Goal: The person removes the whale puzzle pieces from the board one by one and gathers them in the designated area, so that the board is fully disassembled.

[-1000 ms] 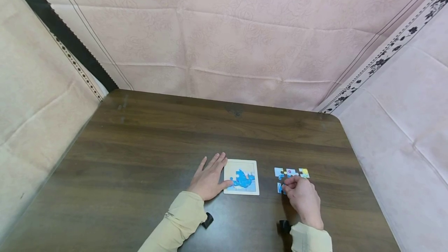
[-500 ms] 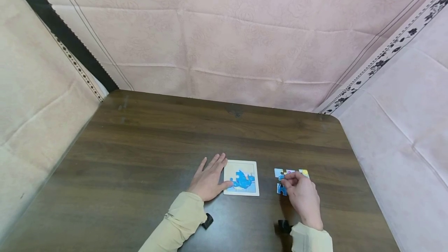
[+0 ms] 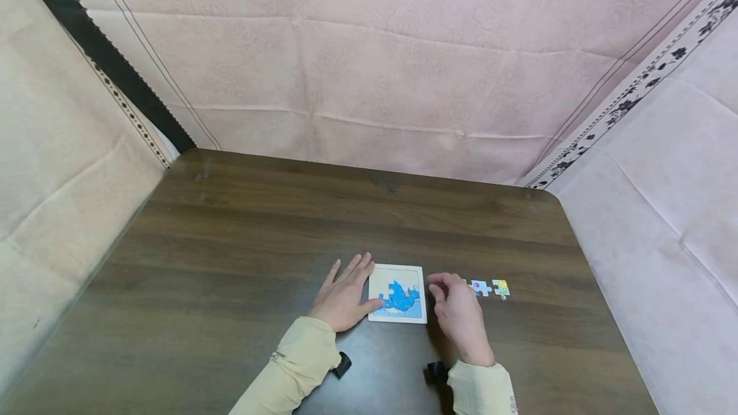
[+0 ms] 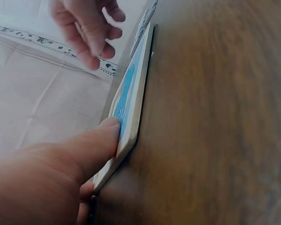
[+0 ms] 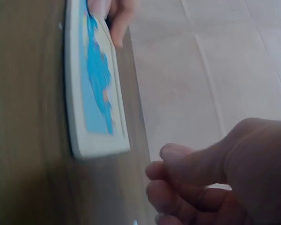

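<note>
A square jigsaw puzzle board (image 3: 396, 269) with a pale rim lies on the table, a blue animal picture partly filling it. My left hand (image 3: 344, 296) rests along its left edge with fingers extended; in the left wrist view the thumb (image 4: 96, 145) presses on the board. Just past the board's right edge hovers my right hand (image 3: 461, 316), fingers loosely bent. No piece shows between its fingers in the right wrist view. Loose puzzle pieces lie to its right: a blue one (image 3: 480, 287) and a yellow-and-blue one (image 3: 501, 288). The hand covers other pieces.
The brown wood-grain table (image 3: 259, 229) extends well beyond the board. Pale patterned cloth (image 3: 375, 69) hangs behind it and at both sides. A black strap piece (image 3: 342, 364) sticks out at the left wrist, another (image 3: 437, 372) at the right.
My right hand has left the loose pieces and moved left to the board's right edge, uncovering the blue and the yellow pieces. The left hand and the board have stayed in place.
</note>
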The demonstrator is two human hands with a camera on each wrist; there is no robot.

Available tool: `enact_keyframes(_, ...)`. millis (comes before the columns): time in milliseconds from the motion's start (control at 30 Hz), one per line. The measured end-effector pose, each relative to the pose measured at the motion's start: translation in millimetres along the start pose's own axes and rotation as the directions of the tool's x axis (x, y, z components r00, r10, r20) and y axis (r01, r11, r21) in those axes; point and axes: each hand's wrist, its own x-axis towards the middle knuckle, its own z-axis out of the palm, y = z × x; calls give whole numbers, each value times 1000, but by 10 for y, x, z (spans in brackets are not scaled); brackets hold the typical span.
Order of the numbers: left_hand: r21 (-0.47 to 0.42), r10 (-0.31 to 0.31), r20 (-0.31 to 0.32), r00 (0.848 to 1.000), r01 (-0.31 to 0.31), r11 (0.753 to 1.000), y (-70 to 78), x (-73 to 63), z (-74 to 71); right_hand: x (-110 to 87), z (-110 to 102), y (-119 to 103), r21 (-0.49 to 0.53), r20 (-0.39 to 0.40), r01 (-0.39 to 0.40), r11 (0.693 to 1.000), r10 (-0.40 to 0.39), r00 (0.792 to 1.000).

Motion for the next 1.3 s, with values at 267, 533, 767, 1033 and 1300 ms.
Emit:
enact_keyframes(267, 5, -10, 8, 1000, 10, 1000, -5, -6, 0, 6, 207, -136, -15, -20, 114, 993, -115, 993)
enact_keyframes(533, -2, -19, 17, 1000, 19, 1000, -7, 1, 4, 5, 297, -196, -53, 8, 150, 987, -149, 989)
enact_keyframes(767, 4, -17, 17, 1000, 17, 1000, -5, 0, -2, 18, 333, -214, -55, 31, 154, 986, -153, 988)
enact_keyframes(1033, 11, -14, 19, 1000, 14, 1000, -10, 7, 8, 23, 358, -216, -78, 45, 157, 984, -154, 987)
enact_keyframes(1300, 20, 0, 21, 1000, 0, 1000, -14, 9, -5, 5, 356, -191, -158, 78, 222, 962, -212, 974)
